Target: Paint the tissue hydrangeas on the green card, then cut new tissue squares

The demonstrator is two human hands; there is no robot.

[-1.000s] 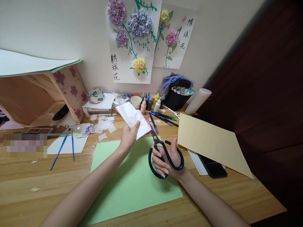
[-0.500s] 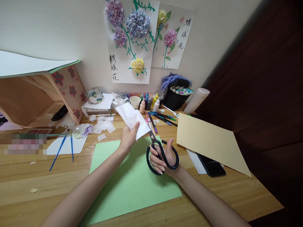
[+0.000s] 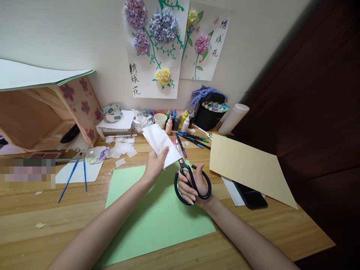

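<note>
A folded white tissue is pinched in my left hand, the thumb lying on top. My right hand is closed on a pair of scissors with large black handles, its fingers through one loop and the thumb through the other. The blades point away from me and reach the tissue's near right corner; their tips are hidden behind or within it. Both hands are above a light green sheet of paper on the wooden table.
At the right lie a tan sheet and a black phone. Several pens, paint bottles and a paper cup stand or lie behind the hands. Paper scraps, brushes and a palette are at left.
The tissue and my left hand have shifted slightly right, toward the scissors. My right hand keeps its hold on the scissors, almost in the same place.
</note>
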